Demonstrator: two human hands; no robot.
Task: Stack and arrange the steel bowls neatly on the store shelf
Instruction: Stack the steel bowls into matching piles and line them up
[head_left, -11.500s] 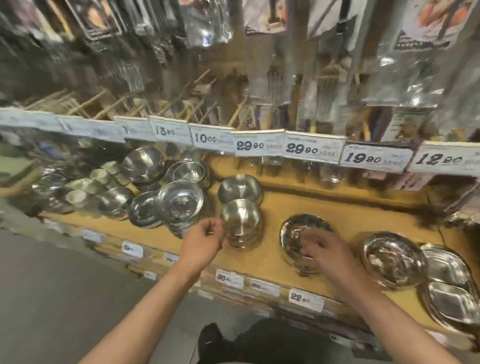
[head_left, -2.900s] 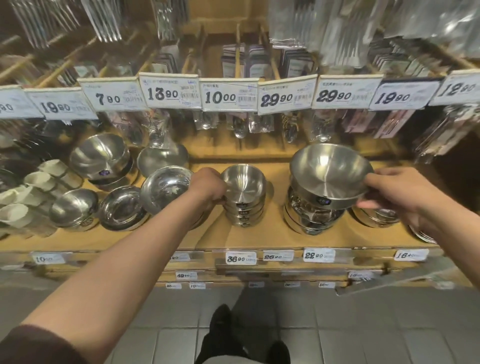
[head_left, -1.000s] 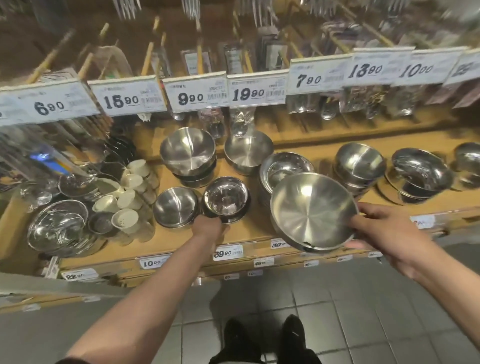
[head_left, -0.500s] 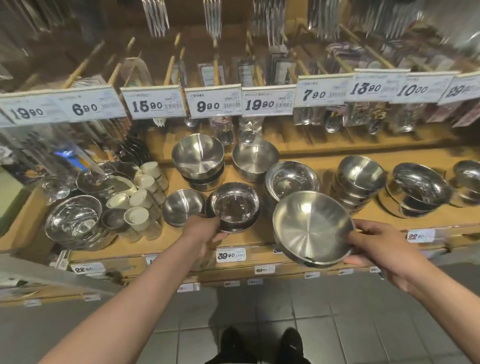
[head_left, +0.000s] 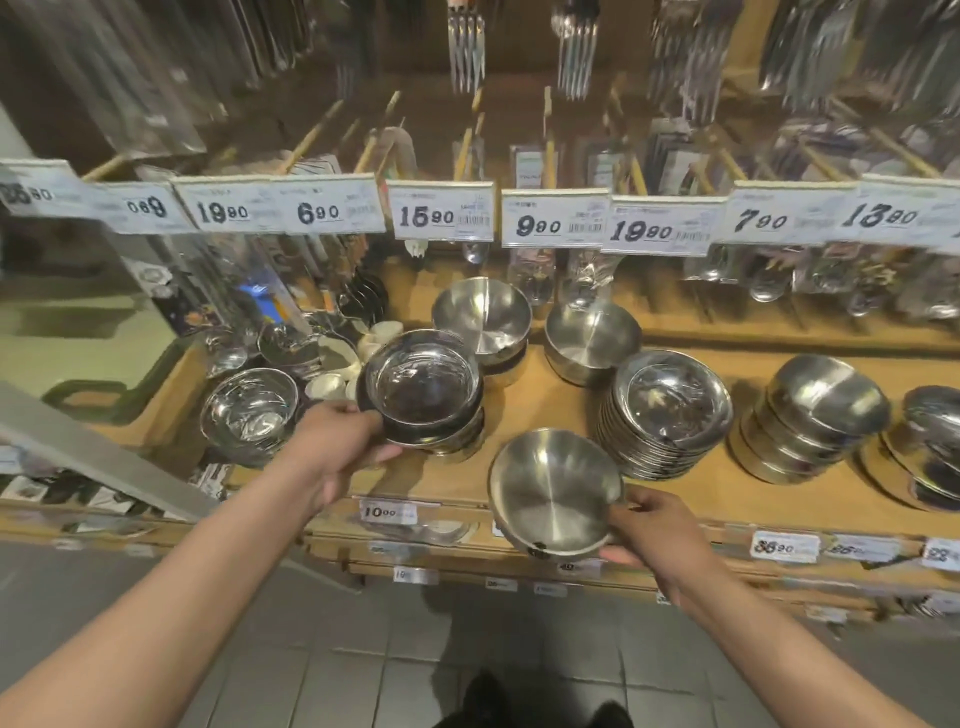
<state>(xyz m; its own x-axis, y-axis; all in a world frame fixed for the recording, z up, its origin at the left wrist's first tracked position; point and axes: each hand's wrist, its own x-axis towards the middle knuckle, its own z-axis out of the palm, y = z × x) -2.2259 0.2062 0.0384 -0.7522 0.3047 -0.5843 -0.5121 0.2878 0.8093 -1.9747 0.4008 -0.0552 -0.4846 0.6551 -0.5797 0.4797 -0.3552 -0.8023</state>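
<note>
My left hand (head_left: 340, 441) grips the near rim of a small shiny steel bowl (head_left: 423, 384) that sits on top of another bowl on the wooden shelf (head_left: 550, 415). My right hand (head_left: 652, 527) holds a wider matte steel bowl (head_left: 553, 491) by its right rim, tilted toward me, at the shelf's front edge. Behind stand two stacks of matte bowls (head_left: 483, 317) (head_left: 592, 338). A tall stack of shallow steel dishes (head_left: 667, 410) is to the right.
More bowl stacks (head_left: 815, 410) (head_left: 930, 441) stand at the far right. Glassy bowls (head_left: 249, 410) and small white cups (head_left: 332, 384) crowd the left. Price tags (head_left: 441, 215) hang above, with packed cutlery behind. A grey tiled floor (head_left: 363, 675) lies below.
My left hand has lifted the small shiny bowl and set it on the bowl to its left. The view has shifted left; my right hand still holds the wide bowl.
</note>
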